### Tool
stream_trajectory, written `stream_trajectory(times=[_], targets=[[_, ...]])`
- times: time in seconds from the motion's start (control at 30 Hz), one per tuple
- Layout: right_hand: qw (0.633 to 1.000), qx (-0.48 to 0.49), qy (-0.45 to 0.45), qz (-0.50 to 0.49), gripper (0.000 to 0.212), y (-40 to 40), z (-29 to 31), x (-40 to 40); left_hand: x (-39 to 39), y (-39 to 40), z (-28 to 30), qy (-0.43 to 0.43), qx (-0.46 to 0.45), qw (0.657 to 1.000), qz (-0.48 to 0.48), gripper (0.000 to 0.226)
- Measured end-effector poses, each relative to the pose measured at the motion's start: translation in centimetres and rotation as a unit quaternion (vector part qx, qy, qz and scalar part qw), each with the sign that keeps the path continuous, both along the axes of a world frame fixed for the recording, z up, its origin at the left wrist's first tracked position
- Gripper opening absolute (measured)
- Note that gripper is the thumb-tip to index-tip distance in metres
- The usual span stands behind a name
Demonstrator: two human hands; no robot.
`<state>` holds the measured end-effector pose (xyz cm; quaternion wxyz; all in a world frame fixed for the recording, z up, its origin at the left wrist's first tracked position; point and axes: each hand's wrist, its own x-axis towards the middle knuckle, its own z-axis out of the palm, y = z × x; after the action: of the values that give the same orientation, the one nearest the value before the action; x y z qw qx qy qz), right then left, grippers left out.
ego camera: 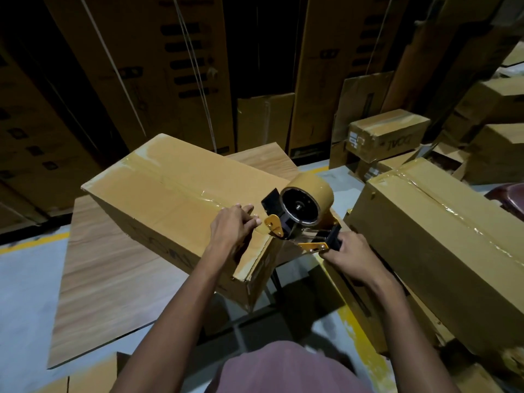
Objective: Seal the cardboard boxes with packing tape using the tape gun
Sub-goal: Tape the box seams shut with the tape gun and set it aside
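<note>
A long cardboard box [170, 194] lies on a wooden table [107, 273], with a strip of clear tape running along its top seam. My left hand [235, 225] rests flat on the box top near its closest end, fingers straight, pressing the tape down. My right hand [348, 251] grips the black handle of the tape gun [297, 214]. The gun carries a brown tape roll and sits at the box's near right corner, its yellow-and-black head against the box edge.
A second taped box [439, 236] lies close on the right, beside my right hand. Smaller boxes [388, 131] are stacked behind it. Tall cartons [147, 66] stand along the back. The grey floor has yellow lines [34, 242].
</note>
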<state>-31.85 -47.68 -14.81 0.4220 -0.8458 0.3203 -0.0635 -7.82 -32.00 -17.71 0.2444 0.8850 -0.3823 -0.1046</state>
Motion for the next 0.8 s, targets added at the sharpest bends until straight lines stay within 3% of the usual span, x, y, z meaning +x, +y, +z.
stream_trajectory(times=[0.17, 0.43, 0.57, 0.8], targets=[[1.000, 0.002, -0.011, -0.023, 0.038, 0.4, -4.2, -0.2, -2.0, -0.7, 1.8, -0.083, 0.024, 0.996, 0.003, 0.024], [0.998, 0.036, -0.014, -0.040, 0.034, 0.5, -5.4, -0.1, -2.9, -1.6, -0.1, 0.039, -0.041, 0.998, 0.041, 0.021], [0.996, 0.055, -0.049, -0.051, 0.026, -0.5, -4.8, -0.6, -2.5, -1.4, -0.3, 0.047, -0.045, 0.998, 0.011, 0.021], [0.994, 0.062, -0.063, -0.071, 0.043, -1.2, -6.7, -3.5, -2.2, -0.8, -0.5, 0.038, -0.032, 0.999, -0.006, 0.032]])
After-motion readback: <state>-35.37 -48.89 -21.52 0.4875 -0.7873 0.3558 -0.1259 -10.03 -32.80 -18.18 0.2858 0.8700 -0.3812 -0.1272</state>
